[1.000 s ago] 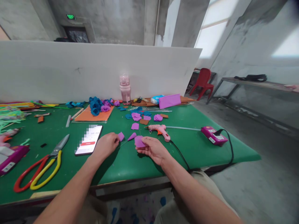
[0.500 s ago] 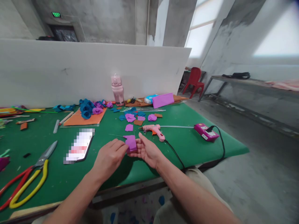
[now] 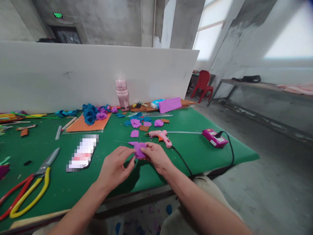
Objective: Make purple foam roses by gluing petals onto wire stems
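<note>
Your right hand (image 3: 156, 158) pinches the purple pieces (image 3: 139, 149); your left hand (image 3: 115, 165), thumb apart, is at their edge: please align gently.

We face a glossy green tabletop (image 3: 202, 160) backed by a long white panel (image 3: 97, 71). Beyond rises a rough grey concrete wall (image 3: 114, 23), with a lit green exit sign (image 3: 58, 15). To our right, a red plastic chair (image 3: 203, 81) and a long grey metal-legged table (image 3: 264, 85) stand on grey floor (image 3: 269, 163); above, a bright window (image 3: 207, 37) glows.
</note>
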The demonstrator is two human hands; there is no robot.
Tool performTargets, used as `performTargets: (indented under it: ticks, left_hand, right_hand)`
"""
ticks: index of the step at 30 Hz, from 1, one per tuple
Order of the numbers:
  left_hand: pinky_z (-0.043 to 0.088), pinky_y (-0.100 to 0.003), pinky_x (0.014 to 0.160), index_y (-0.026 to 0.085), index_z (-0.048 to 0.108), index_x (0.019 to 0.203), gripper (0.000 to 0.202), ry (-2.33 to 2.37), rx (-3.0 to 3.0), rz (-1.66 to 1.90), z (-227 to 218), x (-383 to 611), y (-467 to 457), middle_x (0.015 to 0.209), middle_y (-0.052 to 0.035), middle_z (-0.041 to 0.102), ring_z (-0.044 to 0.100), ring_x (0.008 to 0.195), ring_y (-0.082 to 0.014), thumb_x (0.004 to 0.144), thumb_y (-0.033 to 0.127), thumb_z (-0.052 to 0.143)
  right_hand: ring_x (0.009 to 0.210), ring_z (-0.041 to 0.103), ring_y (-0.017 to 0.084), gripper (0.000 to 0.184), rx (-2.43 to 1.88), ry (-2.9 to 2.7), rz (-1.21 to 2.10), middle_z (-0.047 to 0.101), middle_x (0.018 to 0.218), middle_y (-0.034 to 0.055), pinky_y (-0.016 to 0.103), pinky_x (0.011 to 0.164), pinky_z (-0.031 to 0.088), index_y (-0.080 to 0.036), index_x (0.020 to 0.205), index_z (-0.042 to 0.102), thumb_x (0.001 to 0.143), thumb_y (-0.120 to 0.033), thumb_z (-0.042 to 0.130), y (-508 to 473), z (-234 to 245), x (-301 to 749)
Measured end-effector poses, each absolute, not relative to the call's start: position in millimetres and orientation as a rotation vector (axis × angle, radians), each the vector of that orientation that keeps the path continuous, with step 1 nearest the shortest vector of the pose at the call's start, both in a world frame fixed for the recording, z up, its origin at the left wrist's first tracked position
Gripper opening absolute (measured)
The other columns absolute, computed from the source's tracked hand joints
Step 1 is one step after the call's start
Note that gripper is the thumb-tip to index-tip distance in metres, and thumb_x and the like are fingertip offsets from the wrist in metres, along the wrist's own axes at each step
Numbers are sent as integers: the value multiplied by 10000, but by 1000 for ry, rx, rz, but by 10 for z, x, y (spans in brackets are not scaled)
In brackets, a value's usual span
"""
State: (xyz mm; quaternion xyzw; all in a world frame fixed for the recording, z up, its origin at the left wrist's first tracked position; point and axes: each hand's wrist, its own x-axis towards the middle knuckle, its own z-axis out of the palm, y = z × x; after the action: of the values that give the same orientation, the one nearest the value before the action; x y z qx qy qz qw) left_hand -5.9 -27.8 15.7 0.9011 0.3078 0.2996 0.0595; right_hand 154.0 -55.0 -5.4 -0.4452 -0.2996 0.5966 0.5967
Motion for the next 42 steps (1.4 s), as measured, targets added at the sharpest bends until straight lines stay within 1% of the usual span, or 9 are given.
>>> performTargets:
  ticks: [4,9,16,20,23,26,30,35,42]
  left_hand:
    - [406,-240,548,178,618,851,192,1190,2068,902,191,-56,-194,748,-23,629,524,584,-125,793,332,520]
    - [339,-207,463,150,613,804,252,1024,1529,744,199,-33,-156,571,21,550,441,463,-84,730,390,600]
    - [331,-195,458,129,625,716,192,1008,1394,813,181,-36,-147,541,17,552,427,459,-71,665,310,661]
    - [338,-192,454,133,613,709,192,1052,1325,902,136,-70,-99,559,13,563,441,463,-71,677,319,644]
    - [338,-195,453,134,607,706,201,1074,1333,931,111,-74,-87,565,8,569,458,471,-80,667,327,650]
    - [343,-199,460,139,603,708,195,1045,1343,909,129,-48,-112,558,13,563,464,476,-86,660,321,656]
    - [342,-194,462,145,597,684,142,958,1340,872,200,-6,-173,540,31,540,440,461,-72,650,270,656]
    - [319,-188,462,149,603,663,92,926,1357,816,248,3,-210,495,42,537,431,439,-64,637,226,647]
    - [330,-206,498,146,604,674,103,955,1440,799,237,-19,-188,462,39,529,445,451,-81,657,246,620]
  right_hand:
    - [497,572,107,251,-1047,-876,1291,626,575,-41,245,549,480,-180,820,533,644,-292,671,-563,-44,1538]
    - [507,597,130,251,-1079,-936,1272,633,582,-43,267,547,494,-206,796,468,665,-308,656,-594,-16,1504]
    - [502,550,121,230,-1104,-921,1194,581,580,-36,263,518,479,-196,756,504,706,-399,599,-570,-11,1510]
    - [548,498,97,198,-1115,-849,973,549,621,-26,232,547,442,-172,704,581,693,-365,622,-534,-16,1580]
    - [532,478,89,198,-1079,-822,1049,542,605,-29,228,533,414,-170,719,599,672,-354,656,-551,23,1600]
    - [587,505,99,199,-1028,-913,1201,572,649,-16,245,599,426,-172,695,615,628,-335,706,-592,65,1569]
    - [733,552,126,184,-1043,-924,1188,631,834,25,261,710,426,-169,640,612,602,-313,720,-604,54,1518]
    - [575,491,97,186,-1106,-926,1149,573,616,-27,238,598,392,-160,645,601,617,-315,700,-579,13,1514]
    - [545,480,104,155,-1165,-1006,1064,561,578,-23,245,562,379,-161,613,584,627,-282,680,-567,6,1549]
